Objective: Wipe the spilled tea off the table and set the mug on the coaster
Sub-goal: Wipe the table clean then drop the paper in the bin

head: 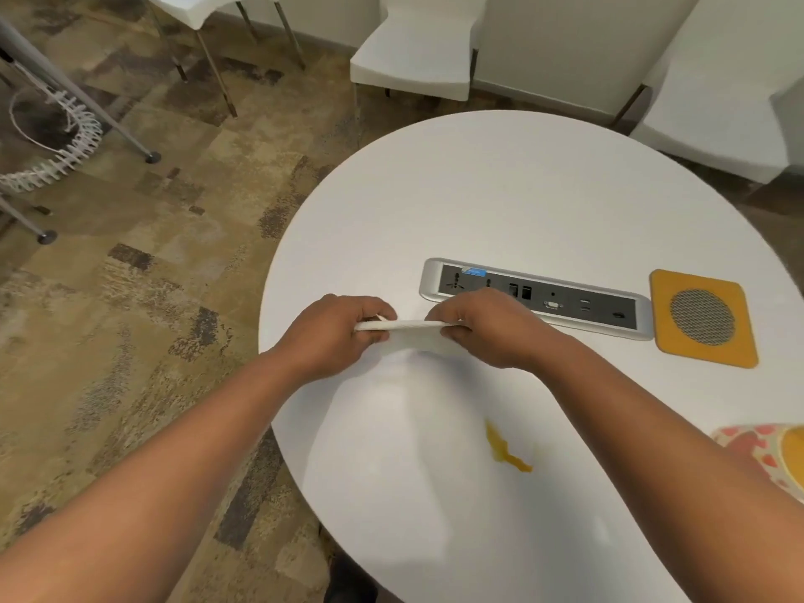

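Our left hand (335,337) and right hand (483,330) each pinch an end of a folded white paper towel (409,326), held above the round white table (500,202). The tea spill (507,448) lies at five o'clock from the towel. At three o'clock sits the yellow coaster (702,317), bare; the mug (772,454), at four o'clock, is cut off by the frame's edge, its contents unclear.

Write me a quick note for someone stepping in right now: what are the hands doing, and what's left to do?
Left hand and right hand: both grip a white paper towel, stretched between them above the table.
Tea spill: on the table near the right forearm, not yet wiped.
Mug: at the right edge of view, partly cut off, not on the coaster.
Coaster: yellow, beside the socket panel, nothing on it.
Left: wipe the spill, then set the mug on the coaster.
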The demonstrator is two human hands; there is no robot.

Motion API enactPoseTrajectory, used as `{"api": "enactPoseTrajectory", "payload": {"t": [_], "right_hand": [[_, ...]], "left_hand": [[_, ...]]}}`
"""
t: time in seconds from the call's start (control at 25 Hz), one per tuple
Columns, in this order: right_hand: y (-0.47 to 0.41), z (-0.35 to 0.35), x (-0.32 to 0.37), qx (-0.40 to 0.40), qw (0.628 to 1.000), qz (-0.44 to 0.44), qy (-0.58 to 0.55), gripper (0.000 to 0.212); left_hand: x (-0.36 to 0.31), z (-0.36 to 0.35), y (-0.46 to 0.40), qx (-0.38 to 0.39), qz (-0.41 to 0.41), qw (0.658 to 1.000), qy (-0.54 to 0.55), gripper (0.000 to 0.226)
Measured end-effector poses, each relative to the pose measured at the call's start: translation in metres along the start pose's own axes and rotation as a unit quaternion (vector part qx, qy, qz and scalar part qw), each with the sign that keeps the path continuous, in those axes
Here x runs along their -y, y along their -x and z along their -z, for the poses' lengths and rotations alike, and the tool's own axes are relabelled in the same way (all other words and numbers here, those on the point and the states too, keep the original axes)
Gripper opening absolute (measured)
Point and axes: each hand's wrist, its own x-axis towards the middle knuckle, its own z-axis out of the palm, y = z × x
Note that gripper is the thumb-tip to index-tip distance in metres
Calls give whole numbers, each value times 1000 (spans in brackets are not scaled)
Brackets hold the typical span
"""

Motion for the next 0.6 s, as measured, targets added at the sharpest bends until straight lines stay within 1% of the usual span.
{"api": "enactPoseTrajectory", "payload": {"t": [0.08, 0.16, 0.24, 0.32, 0.44, 0.6], "right_hand": [[21, 4, -11, -19, 999, -25, 30, 32], [42, 5, -23, -46, 996, -50, 65, 33], [59, 3, -31, -53, 991, -60, 103, 28], [73, 3, -35, -50, 991, -62, 110, 24], [89, 4, -39, -43, 991, -58, 113, 24], [111, 5, -53, -40, 988, -56, 138, 25]], "left_hand": [[-22, -10, -5, 2, -31, 999, -24, 36], [-43, -24, -8, -5, -83, 994, -70, 44], [-64, -41, -12, -34, -158, 978, -131, 41], [-85, -57, -16, -39, -203, 960, -187, 36], [-107, -75, -20, -18, -225, 943, -245, 40], [-118, -79, -26, -14, -243, 934, -263, 37]]}}
